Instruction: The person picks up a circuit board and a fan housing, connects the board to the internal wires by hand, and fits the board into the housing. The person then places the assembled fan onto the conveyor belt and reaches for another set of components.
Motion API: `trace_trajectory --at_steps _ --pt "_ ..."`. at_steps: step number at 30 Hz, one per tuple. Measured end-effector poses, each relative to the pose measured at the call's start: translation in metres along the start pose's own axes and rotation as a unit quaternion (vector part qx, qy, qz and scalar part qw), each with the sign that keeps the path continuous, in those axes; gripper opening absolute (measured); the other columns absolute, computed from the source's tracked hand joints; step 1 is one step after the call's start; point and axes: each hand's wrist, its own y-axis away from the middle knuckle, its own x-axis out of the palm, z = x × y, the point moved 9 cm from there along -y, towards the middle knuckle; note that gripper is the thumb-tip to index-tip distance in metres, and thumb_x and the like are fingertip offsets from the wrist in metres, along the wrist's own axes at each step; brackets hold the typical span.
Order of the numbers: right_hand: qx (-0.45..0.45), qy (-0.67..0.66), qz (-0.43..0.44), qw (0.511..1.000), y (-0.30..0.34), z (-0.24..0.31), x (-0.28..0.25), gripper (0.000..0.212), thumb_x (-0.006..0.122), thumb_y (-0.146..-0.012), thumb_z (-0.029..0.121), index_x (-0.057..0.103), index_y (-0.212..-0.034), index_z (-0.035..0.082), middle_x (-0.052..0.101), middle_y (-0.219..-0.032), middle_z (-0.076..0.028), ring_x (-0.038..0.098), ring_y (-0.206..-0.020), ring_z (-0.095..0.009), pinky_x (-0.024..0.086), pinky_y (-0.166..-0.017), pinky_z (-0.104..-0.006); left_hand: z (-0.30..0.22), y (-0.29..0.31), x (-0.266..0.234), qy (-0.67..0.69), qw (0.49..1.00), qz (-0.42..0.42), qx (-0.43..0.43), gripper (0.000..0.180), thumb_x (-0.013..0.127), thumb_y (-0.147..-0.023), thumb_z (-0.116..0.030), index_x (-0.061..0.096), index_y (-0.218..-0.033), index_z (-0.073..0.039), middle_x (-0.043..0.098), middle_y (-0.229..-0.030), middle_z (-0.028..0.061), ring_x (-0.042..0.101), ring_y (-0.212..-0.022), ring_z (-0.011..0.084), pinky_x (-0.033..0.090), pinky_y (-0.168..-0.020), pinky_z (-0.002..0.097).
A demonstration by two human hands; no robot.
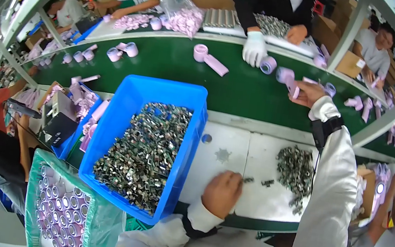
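Observation:
My right hand (309, 94) reaches over the green conveyor belt (174, 71), its fingers closed on a lilac plastic housing (292, 86). Low over the white work surface (222, 145), my left hand (222, 194) is slightly blurred, with its fingers curled. Whatever it may pinch is hidden. Beside its fingertips lie a few small circuit boards (267, 183). A heap of such boards (295, 174) rests on the right of the surface. To the left, a blue bin (194, 138) is full of small electronic boards.
Across the belt, a co-worker's white-gloved hand (255, 49) is near a round lilac part (268, 65). Another lilac housing (210, 63) lies on the belt. A green-lined crate (35, 201) of lilac cylinders stands at lower left. A white frame post (348, 36) rises at the right.

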Motion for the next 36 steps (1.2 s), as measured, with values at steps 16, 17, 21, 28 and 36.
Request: trace_trajectory --at_steps 16,17,21,28,36 --pt "0.065 -0.13 0.067 0.987 0.342 -0.152 0.234 0.068 0.064 -0.098 0.017 0.029 -0.155 0.001 0.066 -0.124 -0.024 0.071 -0.104 -0.029 0.057 -0.089 -0.0361 0.04 0.012 -0.038 0.011 1.0 -0.024 -0.012 0.029 0.07 -0.084 -0.004 0.062 -0.112 -0.002 0.06 -0.105 0.0171 0.057 -0.097 0.039 0.048 -0.084 0.0462" --pt "0.044 -0.104 0.032 0.993 0.343 -0.164 0.232 0.068 0.066 -0.097 0.017 0.031 -0.154 0.001 0.067 -0.121 -0.023 0.072 -0.099 -0.026 0.058 -0.085 -0.0346 0.038 0.011 -0.038 0.01 1.0 -0.023 -0.007 0.031 0.071 -0.084 -0.004 0.062 -0.114 -0.003 0.06 -0.106 0.0169 0.057 -0.097 0.0387 0.048 -0.084 0.0462" --pt "0.055 0.165 -0.008 0.985 0.337 -0.164 0.229 0.059 0.07 -0.094 0.014 0.044 -0.145 0.003 0.071 -0.107 -0.016 0.072 -0.081 -0.018 0.057 -0.071 -0.0303 0.034 0.008 -0.038 -0.015 1.0 -0.016 0.004 0.034 0.07 -0.085 -0.002 0.063 -0.117 -0.006 0.06 -0.107 0.0164 0.057 -0.097 0.0378 0.048 -0.085 0.0459" --pt "-0.166 0.534 -0.106 0.822 0.324 -0.103 0.245 0.038 0.073 -0.087 0.008 0.065 -0.124 0.008 0.067 -0.083 -0.007 0.065 -0.059 -0.021 0.053 -0.057 -0.031 0.02 0.013 -0.05 -0.016 0.998 -0.039 0.047 0.029 0.07 -0.084 0.002 0.071 -0.111 -0.008 0.06 -0.108 0.0149 0.057 -0.095 0.0341 0.048 -0.083 0.0422" --pt "-0.356 0.5 -0.027 0.789 0.31 -0.084 0.255 0.023 0.071 -0.087 0.006 0.073 -0.11 0.01 0.063 -0.08 -0.006 0.063 -0.064 -0.024 0.052 -0.059 -0.0346 0.032 0.044 -0.032 0.272 0.958 0.091 -0.026 0.027 0.068 -0.086 0.009 0.074 -0.109 -0.004 0.064 -0.103 0.0145 0.065 -0.087 0.0232 0.052 -0.077 0.0308"
